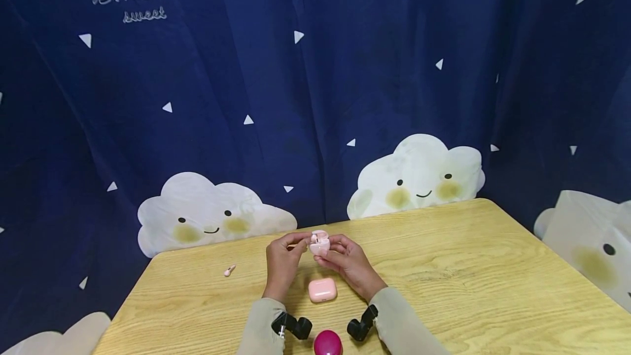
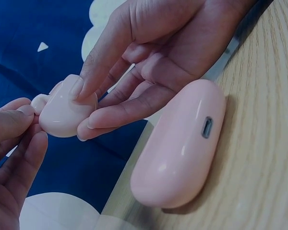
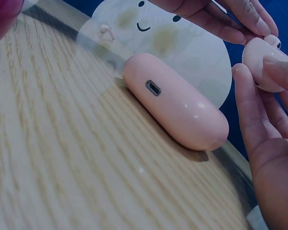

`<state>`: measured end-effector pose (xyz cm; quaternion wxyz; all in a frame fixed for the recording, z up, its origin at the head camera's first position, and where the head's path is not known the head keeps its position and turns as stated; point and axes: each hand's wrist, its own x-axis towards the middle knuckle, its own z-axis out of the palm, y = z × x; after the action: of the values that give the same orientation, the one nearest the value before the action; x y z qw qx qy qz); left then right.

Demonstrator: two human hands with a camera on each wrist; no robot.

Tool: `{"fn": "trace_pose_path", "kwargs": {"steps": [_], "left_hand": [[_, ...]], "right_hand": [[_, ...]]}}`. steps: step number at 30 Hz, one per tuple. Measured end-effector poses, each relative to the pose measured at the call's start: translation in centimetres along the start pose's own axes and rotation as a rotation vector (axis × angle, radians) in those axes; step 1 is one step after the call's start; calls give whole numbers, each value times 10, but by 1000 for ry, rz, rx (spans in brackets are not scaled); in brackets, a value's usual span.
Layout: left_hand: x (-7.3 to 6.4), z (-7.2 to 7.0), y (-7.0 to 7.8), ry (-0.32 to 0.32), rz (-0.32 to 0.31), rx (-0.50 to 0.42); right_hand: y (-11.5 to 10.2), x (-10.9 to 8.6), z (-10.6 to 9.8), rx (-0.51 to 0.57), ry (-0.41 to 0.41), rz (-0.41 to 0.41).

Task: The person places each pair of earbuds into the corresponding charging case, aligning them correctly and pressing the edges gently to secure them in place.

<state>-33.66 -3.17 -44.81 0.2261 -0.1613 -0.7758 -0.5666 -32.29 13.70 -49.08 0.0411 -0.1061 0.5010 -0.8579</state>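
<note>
My right hand [image 1: 351, 267] grips a small pale pink earbud case [image 1: 320, 246], held above the table with its lid raised. The thumb lies on the case's rounded side, with the fingers behind it, in the left wrist view. My left hand [image 1: 284, 264] pinches a pale earbud [image 2: 39, 103] between thumb and fingertips, right at the case's open edge. Part of that earbud is hidden by the fingers. Below the hands, a wider pink earbud case [image 1: 322, 290] lies closed on the table; its charging port shows in both wrist views.
Another pink earbud [image 1: 229, 271] lies loose on the wooden table [image 1: 443, 284], left of my left hand. A round magenta object [image 1: 327, 343] sits at the near edge, between my forearms. Behind the table hangs a dark blue curtain [image 1: 315, 97] with white clouds.
</note>
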Motion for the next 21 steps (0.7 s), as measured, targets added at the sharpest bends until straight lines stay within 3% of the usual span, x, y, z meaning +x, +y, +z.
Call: {"fn": "trace_pose_path", "kwargs": {"steps": [21], "left_hand": [[-1,1,0,-5,2,-1]], "right_hand": [[-1,-1,0,25,4,-11]]}}
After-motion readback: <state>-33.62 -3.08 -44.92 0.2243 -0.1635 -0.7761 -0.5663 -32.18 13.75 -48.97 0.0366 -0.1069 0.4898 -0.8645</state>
